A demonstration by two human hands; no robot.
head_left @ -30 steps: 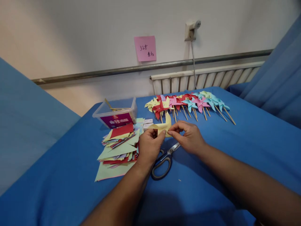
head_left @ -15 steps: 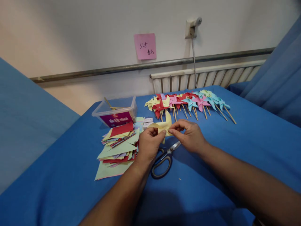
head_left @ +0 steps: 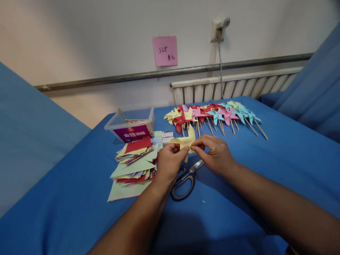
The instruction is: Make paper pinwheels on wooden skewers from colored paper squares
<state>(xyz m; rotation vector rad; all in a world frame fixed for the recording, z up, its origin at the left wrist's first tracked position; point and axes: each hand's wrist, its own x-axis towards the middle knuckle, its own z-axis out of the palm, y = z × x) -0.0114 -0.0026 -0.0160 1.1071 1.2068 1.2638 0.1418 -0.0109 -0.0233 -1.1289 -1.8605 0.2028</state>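
Left hand [head_left: 170,161] pinches a pale yellow paper pinwheel [head_left: 185,141], thumb on its face near the centre and fingers behind, presumably to stop the folded vanes springing open. Right hand [head_left: 215,152] has thumb and forefinger pressed together at that centre; whether they grip paper or something small cannot be told. The pinwheel is held above the table, between both hands, apparently so either can reach the folds.

Blue cloth [head_left: 278,152] covers the table. Stick-mounted pinwheels [head_left: 228,115] lie overlapping at the far side, heads toward the wall, likely to keep the near area free. Stacked coloured paper [head_left: 135,170] lies left of the hands, seemingly for easy reach. Behind it stands a clear plastic box [head_left: 132,132] containing thin sticks [head_left: 122,114], some leaning on its rim. Scissors [head_left: 183,187] lie below the hands, handles toward the person, convenient for pick-up. Small white boxes [head_left: 167,135] sit beside the paper. One pale scrap [head_left: 203,201] lies near the scissors.
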